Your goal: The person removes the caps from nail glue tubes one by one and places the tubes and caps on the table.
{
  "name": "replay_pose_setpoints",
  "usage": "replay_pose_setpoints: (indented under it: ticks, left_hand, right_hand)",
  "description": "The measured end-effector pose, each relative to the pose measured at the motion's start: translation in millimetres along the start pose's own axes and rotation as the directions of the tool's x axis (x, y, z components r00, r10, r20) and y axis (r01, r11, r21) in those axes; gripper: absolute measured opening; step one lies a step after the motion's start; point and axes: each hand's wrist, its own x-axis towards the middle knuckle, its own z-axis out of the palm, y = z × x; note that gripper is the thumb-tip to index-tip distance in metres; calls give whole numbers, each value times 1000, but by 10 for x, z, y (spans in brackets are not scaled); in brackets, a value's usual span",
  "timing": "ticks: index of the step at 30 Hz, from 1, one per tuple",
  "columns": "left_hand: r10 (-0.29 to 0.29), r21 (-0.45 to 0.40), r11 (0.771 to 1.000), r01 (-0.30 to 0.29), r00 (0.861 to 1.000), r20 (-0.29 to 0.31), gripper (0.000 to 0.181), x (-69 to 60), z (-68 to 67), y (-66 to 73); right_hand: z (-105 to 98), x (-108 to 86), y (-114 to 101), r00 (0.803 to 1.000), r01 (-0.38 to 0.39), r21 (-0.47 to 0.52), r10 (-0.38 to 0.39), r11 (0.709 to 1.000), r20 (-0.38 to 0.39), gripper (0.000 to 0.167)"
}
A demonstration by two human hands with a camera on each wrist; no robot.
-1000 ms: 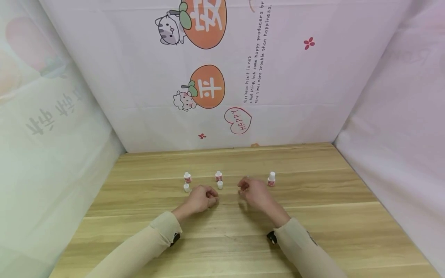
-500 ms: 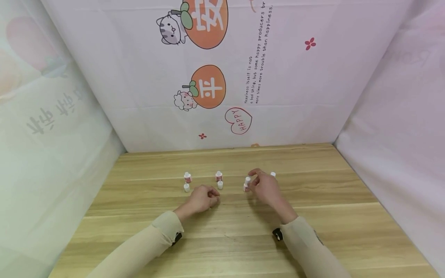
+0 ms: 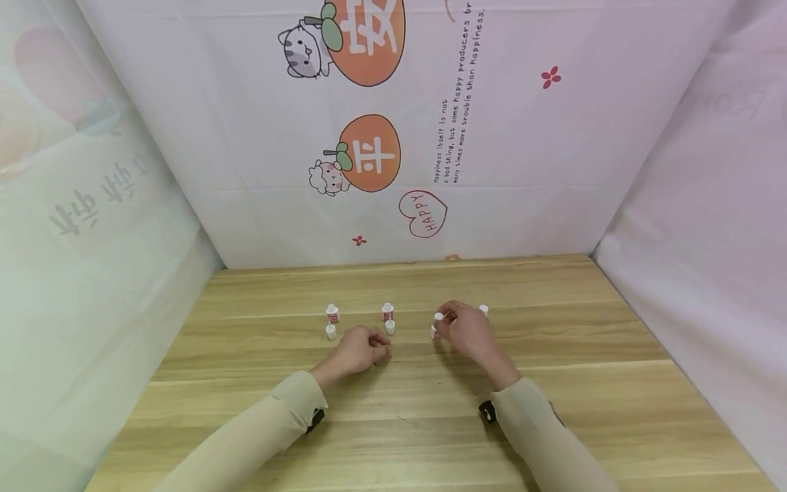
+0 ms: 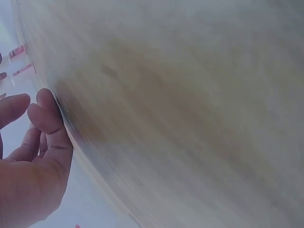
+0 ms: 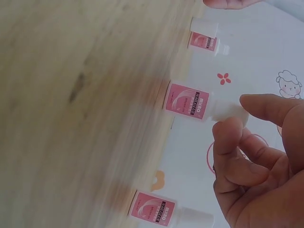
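Observation:
My right hand [image 3: 468,333] has thumb and fingers at the white cap [image 5: 230,111] of an upright nail glue bottle [image 5: 187,102] with a pink label, pinching it. The bottle stands on the table. My left hand [image 3: 359,350] rests on the wood, fingers loosely curled around nothing. Just beyond it stand two uncapped bottles, one at the left [image 3: 333,314] and one nearer the middle [image 3: 387,313]. In front of each sits its own white cap, a left cap [image 3: 330,332] and a middle cap [image 3: 390,328].
A capped nail glue bottle [image 5: 152,209] stands to the right, partly hidden behind my right hand in the head view. The wooden table [image 3: 393,417] meets a printed white cloth [image 3: 492,219] at the back, with more cloth on both sides.
My right hand moved right from beside the bottle, uncovering it, then brought its fingers in to the cap. My left hand has stayed in place.

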Motion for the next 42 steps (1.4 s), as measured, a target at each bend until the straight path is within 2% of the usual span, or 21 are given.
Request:
replay_pose_setpoints:
  ticks: [4,9,20,29,42]
  left_hand:
    - [-3,-7,1000,3,1000,-2,13,8,10,11]
    - [-18,-11,1000,18,1000,-4,12,14,17,17]
    - [-45,-79,996,45,999,5,14,39,39,-11]
    - [-96,-155,983,101,995,39,13,36,46,3]
    - [-76,-167,982,86,995,63,15,76,69,23]
  right_hand:
    - [12,6,-25,1000,-21,-16,21,1000,0,21]
    - [4,-17,-84,1000,-8,-10,8,1000,6,19]
    - [44,-32,-211,999,-39,-12,39,999,29,18]
    - [105,-38,-262,1000,-21,-26,21,999,19,16]
    - [140,-44,-400,999,11,-53,-9,999,42,11]
